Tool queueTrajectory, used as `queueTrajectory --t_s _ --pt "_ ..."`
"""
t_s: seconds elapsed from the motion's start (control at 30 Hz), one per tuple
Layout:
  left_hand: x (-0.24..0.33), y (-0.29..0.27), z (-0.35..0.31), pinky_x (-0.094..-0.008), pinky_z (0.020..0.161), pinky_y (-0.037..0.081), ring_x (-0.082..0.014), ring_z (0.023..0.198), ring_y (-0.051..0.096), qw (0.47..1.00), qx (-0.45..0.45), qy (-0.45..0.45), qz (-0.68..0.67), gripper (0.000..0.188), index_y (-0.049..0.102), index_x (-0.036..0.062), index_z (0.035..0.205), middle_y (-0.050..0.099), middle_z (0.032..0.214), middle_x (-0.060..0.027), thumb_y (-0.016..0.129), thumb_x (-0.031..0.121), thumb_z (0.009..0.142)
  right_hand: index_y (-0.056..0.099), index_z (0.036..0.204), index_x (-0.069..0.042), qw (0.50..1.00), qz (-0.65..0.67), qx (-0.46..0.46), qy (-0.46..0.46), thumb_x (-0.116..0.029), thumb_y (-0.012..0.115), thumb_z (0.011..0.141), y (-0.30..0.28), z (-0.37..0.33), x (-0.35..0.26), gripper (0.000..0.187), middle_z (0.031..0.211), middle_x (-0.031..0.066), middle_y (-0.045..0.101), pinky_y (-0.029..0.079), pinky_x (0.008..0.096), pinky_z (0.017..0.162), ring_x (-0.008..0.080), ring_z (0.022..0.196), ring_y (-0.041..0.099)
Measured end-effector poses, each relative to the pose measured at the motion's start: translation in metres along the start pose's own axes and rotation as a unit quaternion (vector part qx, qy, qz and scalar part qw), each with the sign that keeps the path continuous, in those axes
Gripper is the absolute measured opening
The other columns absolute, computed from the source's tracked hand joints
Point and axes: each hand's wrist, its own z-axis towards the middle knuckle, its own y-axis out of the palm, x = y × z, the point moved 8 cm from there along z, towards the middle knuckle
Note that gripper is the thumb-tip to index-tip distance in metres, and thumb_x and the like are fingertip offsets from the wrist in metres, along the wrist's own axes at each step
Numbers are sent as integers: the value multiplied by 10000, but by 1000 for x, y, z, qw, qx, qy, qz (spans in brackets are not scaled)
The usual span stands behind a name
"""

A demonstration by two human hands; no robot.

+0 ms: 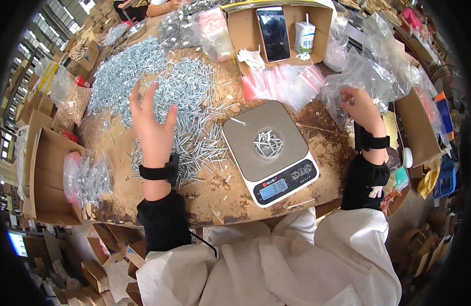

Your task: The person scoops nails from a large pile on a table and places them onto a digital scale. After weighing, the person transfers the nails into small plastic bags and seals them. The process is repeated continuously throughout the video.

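Observation:
My left hand is open, its fingers spread above a large heap of silvery screws on the worn table. To the right, my right hand has its fingers curled together beside crumpled clear plastic bags; whether anything sits between the fingertips is hard to make out. Between the hands stands a kitchen scale with a grey plate and a lit display. On it rests a small round dish with several screws inside. A single screw lies on the plate near its upper left corner.
Small zip bags with red edges lie beyond the scale. Behind them a cardboard box holds a phone and a drink carton. An open carton with bagged screws stands left. Another person's arm shows at the far edge.

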Motion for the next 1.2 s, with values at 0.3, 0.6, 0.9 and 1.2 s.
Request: queueTrajectory --t_s 0.3,0.6,0.9,1.2 --pt "69 64 -37 -443 1009 449 -364 1152 578 942 -273 168 -102 253 660 48 1171 657 1169 -141 581 76 932 623 1185 12 996 -8 -90 3 -92 775 679 20 2 -8 539 1064 195 663 526 406 854 365 1004 646" --pt "71 69 -39 -407 845 495 -337 924 626 945 -304 110 -51 45 649 36 915 683 962 -122 629 68 891 598 1235 -59 992 -1 -120 27 -37 805 649 30 4 2 622 953 124 634 533 362 657 266 783 639" --pt "110 48 -30 -441 999 407 -311 1066 601 944 -225 100 -221 76 639 43 929 681 1087 -104 670 86 874 582 1224 -53 990 10 -138 24 -87 839 592 18 -9 -4 683 1003 154 653 518 412 819 335 931 639" --pt "103 25 -22 -484 1086 327 -271 1050 613 960 -166 84 -211 98 665 58 953 681 1082 -78 696 103 872 651 972 -45 987 -46 -154 13 -12 749 613 29 -4 -13 374 846 139 668 527 404 744 324 838 652"
